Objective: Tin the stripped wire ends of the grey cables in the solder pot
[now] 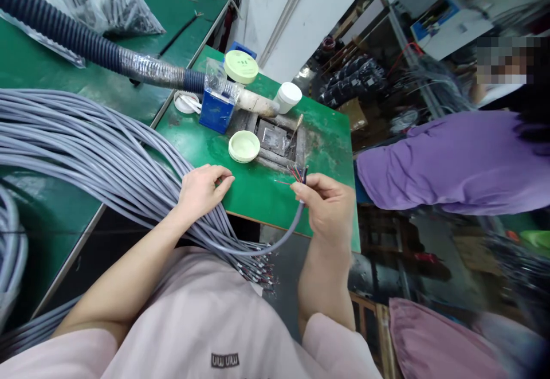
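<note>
cable (293, 225) grey w/ red & dark wires, pinched in r hand (327, 202)

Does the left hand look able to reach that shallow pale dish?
Probably yes: the left hand is nearby, and only bare green tabletop seems to lie between it and the dish.

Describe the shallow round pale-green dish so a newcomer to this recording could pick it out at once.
On the green tabletop, find the blue box beside the black ribbed hose. Just past the box's near right corner sits the shallow pale-green dish. Its hollow faces up, whereas the pale-green disc farther back shows a flat face with dark marks.
</note>
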Action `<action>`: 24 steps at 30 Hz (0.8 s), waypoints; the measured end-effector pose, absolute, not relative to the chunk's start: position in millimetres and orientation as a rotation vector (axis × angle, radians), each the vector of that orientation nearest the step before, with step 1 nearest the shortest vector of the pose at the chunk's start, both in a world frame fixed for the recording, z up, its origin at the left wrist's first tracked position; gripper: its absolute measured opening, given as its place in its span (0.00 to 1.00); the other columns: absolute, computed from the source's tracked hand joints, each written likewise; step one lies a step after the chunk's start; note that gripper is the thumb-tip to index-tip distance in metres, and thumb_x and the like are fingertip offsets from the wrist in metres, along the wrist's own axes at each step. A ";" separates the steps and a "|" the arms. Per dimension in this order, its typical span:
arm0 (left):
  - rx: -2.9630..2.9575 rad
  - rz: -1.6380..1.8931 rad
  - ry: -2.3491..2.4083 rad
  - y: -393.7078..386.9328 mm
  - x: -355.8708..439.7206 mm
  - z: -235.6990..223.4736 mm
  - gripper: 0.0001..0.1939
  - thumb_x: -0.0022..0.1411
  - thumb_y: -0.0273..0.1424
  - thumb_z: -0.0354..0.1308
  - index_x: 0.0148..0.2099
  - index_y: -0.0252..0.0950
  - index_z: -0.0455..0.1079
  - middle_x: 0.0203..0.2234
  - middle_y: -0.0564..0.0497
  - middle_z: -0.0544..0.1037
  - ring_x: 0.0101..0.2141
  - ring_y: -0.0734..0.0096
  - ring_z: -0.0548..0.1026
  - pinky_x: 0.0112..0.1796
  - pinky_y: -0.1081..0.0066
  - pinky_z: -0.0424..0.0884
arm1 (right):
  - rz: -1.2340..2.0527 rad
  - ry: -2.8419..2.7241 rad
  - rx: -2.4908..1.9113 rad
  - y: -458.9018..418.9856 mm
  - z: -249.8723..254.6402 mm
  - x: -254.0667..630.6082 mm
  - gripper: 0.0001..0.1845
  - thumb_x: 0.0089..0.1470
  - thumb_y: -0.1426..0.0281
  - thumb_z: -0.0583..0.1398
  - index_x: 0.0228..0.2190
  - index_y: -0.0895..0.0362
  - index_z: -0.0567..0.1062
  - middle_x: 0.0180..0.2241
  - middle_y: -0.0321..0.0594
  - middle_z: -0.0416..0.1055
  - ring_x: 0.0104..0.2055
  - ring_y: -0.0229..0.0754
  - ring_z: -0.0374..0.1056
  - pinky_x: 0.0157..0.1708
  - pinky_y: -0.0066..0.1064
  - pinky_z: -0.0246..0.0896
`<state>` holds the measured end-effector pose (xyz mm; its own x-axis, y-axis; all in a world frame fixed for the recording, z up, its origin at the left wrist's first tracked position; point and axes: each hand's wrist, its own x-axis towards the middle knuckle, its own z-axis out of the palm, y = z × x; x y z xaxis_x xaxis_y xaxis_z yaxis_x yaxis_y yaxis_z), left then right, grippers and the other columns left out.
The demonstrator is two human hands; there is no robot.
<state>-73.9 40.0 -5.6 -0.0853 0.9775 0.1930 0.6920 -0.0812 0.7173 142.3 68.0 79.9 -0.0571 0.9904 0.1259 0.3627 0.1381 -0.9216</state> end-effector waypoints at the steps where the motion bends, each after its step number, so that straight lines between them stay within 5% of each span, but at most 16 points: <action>1: 1.801 0.980 1.806 39.9 -73.8 -5.5 0.10 0.62 0.36 0.55 0.38 0.39 0.76 0.29 0.52 0.80 0.33 0.67 0.76 0.35 0.70 0.66 | 0.940 -1.563 -1.352 66.9 79.5 142.3 0.10 0.42 0.68 0.66 0.17 0.56 0.72 0.15 0.29 0.63 0.18 0.32 0.56 0.19 0.25 0.51; 13: 1.824 0.929 1.816 39.3 -74.3 -4.3 0.10 0.63 0.36 0.55 0.38 0.39 0.76 0.29 0.52 0.80 0.34 0.66 0.76 0.35 0.69 0.65 | 1.047 -1.533 -1.317 55.3 75.8 138.5 0.12 0.47 0.67 0.64 0.16 0.56 0.74 0.15 0.31 0.67 0.19 0.33 0.61 0.19 0.25 0.56; 24: 1.827 0.931 1.834 39.2 -74.1 -4.1 0.11 0.62 0.37 0.54 0.38 0.40 0.77 0.29 0.51 0.80 0.34 0.65 0.76 0.36 0.69 0.66 | 1.156 -1.501 -1.327 51.1 73.3 138.3 0.15 0.48 0.65 0.63 0.15 0.57 0.74 0.12 0.31 0.62 0.16 0.31 0.55 0.18 0.25 0.48</action>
